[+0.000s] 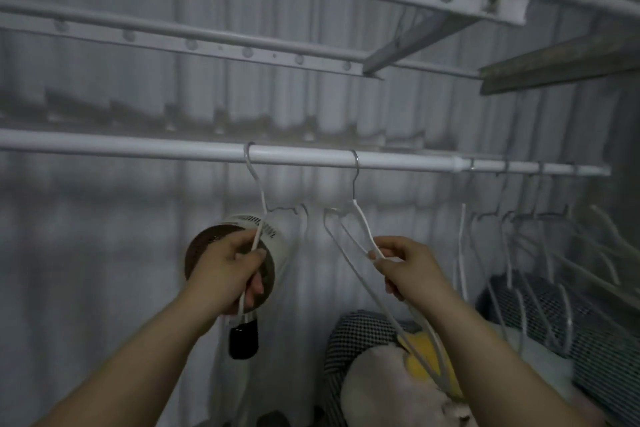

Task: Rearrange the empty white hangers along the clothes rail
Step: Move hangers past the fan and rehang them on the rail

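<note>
While hooked over the clothes rail near mid-span, gripping one white hanger in the left hand and another hanger in the right hand; probably mid-spacing; next likely sliding each sideways, apart from the bunched hangers at right.

White hangers on white rail; black-and-white checked cushion; yellow patch; corrugated grey wall.
</note>
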The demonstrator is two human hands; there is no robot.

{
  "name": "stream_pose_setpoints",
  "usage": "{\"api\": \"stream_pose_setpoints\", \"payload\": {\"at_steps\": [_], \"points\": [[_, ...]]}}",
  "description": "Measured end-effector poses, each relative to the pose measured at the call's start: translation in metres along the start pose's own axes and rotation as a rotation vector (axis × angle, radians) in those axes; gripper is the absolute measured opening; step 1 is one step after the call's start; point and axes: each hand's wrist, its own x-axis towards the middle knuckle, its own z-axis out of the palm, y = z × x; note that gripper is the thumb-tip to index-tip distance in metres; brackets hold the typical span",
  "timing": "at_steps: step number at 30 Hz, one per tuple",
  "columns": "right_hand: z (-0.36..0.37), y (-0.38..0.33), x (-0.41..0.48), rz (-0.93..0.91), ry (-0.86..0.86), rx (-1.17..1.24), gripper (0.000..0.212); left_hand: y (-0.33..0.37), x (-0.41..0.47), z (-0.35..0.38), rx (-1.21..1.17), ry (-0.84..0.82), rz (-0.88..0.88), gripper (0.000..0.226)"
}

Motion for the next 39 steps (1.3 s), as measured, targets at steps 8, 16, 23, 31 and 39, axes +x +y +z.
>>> {"api": "stream_pose_setpoints", "payload": {"at_steps": [8,16,23,31,39], "points": [[-0.052,0.018,0.005,0.043,0.107,-0.009,0.028,0.004,0.014,0.069,-0.050,-0.087,0.002,0.026],[-0.070,0.029,0.016,0.088,0.149,-0.040,0.028,0.009,0.019,0.099,-0.057,-0.146,0.005,0.034],[-0.073,0.033,0.023,0.094,0.174,-0.014,0.031,0.009,0.021,0.113,-0.072,-0.144,0.000,0.035],[-0.079,0.038,0.027,0.076,0.149,-0.021,0.029,0.006,0.022,0.128,-0.120,-0.187,-0.031,0.039],[-0.077,0.029,0.018,-0.117,0.263,-0.356,0.042,-0.005,0.006,0.128,-0.122,-0.089,0.042,0.022]]}}
